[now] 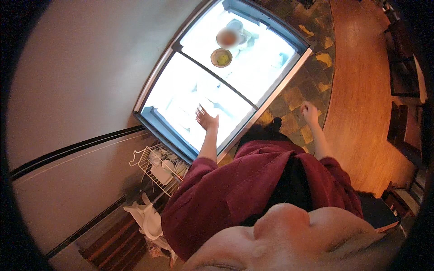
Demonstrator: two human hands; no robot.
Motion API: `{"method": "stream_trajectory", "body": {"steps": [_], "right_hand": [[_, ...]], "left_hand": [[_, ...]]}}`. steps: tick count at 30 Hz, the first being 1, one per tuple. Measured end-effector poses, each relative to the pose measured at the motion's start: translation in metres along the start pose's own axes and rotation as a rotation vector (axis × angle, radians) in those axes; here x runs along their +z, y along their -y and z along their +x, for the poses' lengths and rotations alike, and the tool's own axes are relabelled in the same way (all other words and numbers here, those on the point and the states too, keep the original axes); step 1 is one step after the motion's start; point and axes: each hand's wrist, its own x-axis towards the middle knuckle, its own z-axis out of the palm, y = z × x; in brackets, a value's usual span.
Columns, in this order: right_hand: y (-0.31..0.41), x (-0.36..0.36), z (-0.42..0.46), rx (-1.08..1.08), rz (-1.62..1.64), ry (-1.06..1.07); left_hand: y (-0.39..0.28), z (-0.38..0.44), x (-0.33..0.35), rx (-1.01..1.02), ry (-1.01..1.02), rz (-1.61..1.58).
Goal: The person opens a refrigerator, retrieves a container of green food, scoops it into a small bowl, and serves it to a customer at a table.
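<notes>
My left hand is raised with its fingers apart over the near section of a brightly lit, dark-framed case. Nothing is in it. Whether the hand touches the case's surface I cannot tell. In the far section sits a bowl with something green-yellow inside. Just beyond it is a round dish, brownish and blurred in the middle. Glare washes out most of the other contents. Off to the right, my right hand hangs above the tiled floor, its fingers curled, with no object visible in it.
A white wire dish rack with dishes stands against the wall, left of my body. White plastic bags lie behind it. Wood flooring borders the patterned tiles on the right, with dark furniture beyond.
</notes>
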Motion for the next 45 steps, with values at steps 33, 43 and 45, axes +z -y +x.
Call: {"method": "stream_trajectory", "body": {"steps": [33,43,45], "right_hand": [[0.186,-0.03,0.343,-0.579,-0.398,-0.096],[-0.074,-0.35,0.065,0.153,-0.7,-0.543],[-0.132,-0.387,-0.009,0.27,-0.684,-0.617]], "left_hand": [[-0.14,0.062,-0.053,0.453,-0.194,-0.588],[-0.388,-0.057,-0.04,1.08,0.207,-0.626],[-0.455,-0.089,-0.031,1.195,0.226,-0.565]]}}
